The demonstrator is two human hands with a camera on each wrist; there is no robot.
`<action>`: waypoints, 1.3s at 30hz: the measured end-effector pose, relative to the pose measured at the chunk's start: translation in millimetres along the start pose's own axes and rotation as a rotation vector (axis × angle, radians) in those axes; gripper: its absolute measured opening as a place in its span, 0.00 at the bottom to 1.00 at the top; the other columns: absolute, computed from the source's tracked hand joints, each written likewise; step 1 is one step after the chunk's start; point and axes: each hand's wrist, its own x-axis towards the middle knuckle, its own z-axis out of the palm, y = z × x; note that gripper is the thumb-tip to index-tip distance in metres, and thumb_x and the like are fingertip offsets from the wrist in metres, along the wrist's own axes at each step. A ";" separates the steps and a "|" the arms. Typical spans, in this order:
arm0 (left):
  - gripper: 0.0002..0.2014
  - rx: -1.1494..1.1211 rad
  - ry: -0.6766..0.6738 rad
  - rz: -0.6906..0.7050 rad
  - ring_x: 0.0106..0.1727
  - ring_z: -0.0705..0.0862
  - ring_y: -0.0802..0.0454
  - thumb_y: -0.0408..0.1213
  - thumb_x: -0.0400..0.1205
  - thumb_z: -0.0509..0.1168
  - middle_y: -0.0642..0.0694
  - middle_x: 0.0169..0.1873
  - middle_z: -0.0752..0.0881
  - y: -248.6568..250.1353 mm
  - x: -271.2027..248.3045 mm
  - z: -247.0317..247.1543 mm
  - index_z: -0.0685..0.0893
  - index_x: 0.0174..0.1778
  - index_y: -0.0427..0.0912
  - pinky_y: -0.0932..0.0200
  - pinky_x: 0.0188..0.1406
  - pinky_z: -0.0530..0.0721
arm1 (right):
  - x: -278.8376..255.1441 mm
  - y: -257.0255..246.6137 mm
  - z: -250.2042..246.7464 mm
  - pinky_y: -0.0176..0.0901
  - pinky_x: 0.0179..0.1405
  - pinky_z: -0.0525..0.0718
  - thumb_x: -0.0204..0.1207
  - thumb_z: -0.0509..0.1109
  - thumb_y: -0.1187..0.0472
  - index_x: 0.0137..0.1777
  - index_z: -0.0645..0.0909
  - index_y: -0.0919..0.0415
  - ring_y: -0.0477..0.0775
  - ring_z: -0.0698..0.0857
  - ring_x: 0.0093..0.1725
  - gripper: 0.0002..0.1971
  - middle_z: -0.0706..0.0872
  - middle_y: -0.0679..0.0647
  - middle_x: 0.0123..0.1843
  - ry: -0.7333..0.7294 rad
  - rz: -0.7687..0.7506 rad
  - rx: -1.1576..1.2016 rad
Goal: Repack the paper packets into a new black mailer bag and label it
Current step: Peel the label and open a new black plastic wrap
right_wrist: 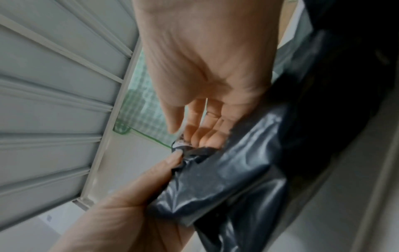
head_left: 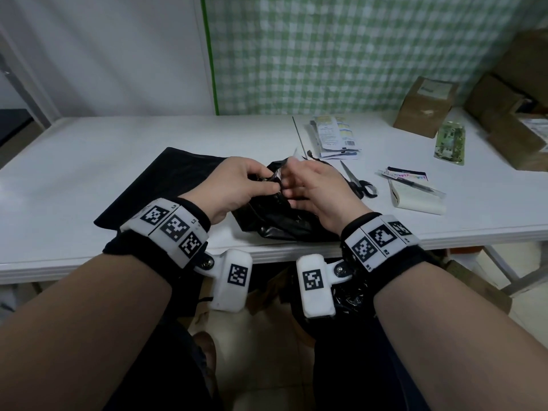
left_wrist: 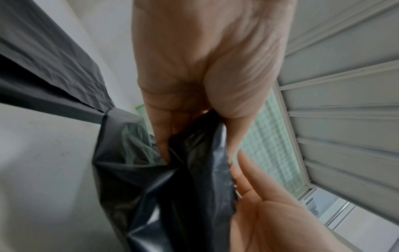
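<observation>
A crumpled black mailer bag (head_left: 281, 223) (left_wrist: 162, 187) (right_wrist: 237, 162) lies at the table's front edge. My left hand (head_left: 261, 182) (left_wrist: 172, 145) grips its bunched top between thumb and fingers. My right hand (head_left: 296, 179) (right_wrist: 187, 133) is blurred, its fingers nearly straight against the same bunched edge, where a small white scrap shows; whether they pinch it is unclear. A flat new black mailer bag (head_left: 166, 185) (left_wrist: 43, 68) lies to the left, partly under my left hand. The paper packets (head_left: 335, 137) are stacked at the back, right of centre.
Scissors (head_left: 358, 182) lie just right of my right hand, and a thin black strip (head_left: 298, 134) behind it. Further right are a pen (head_left: 415, 182) on a notepad (head_left: 415, 200), a green packet (head_left: 450, 143) and cardboard boxes (head_left: 424, 105). The white table (head_left: 89, 149) ends at my wrists.
</observation>
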 end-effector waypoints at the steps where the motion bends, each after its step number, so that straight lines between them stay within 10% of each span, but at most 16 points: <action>1: 0.04 -0.011 0.009 0.005 0.35 0.82 0.53 0.31 0.73 0.73 0.47 0.32 0.84 -0.1 0.1 -0.7 0.87 0.37 0.45 0.58 0.45 0.81 | -1.3 -0.2 0.4 0.32 0.26 0.82 0.80 0.67 0.58 0.41 0.81 0.58 0.45 0.80 0.29 0.08 0.82 0.51 0.34 -0.004 -0.023 -0.012; 20: 0.07 0.513 0.063 0.232 0.44 0.83 0.53 0.34 0.78 0.66 0.47 0.41 0.88 14.8 -6.7 -6.6 0.90 0.44 0.40 0.60 0.48 0.78 | -5.6 -14.2 13.3 0.48 0.49 0.88 0.68 0.71 0.62 0.41 0.91 0.59 0.54 0.89 0.41 0.07 0.89 0.51 0.34 0.164 -0.343 -0.770; 26: 0.06 0.455 0.036 0.229 0.40 0.79 0.56 0.36 0.79 0.66 0.55 0.34 0.83 11.6 -8.8 -8.2 0.88 0.44 0.41 0.70 0.39 0.73 | -6.4 -12.8 13.5 0.57 0.45 0.90 0.67 0.70 0.66 0.28 0.82 0.53 0.60 0.88 0.35 0.10 0.85 0.53 0.27 0.136 -0.267 -0.596; 39: 0.12 0.093 -0.060 0.100 0.35 0.76 0.56 0.32 0.79 0.64 0.51 0.30 0.79 6.6 -16.8 -9.7 0.81 0.30 0.48 0.61 0.40 0.73 | -16.4 -12.0 8.2 0.34 0.26 0.85 0.73 0.67 0.73 0.33 0.80 0.64 0.47 0.85 0.22 0.09 0.84 0.57 0.27 0.011 -0.094 -0.110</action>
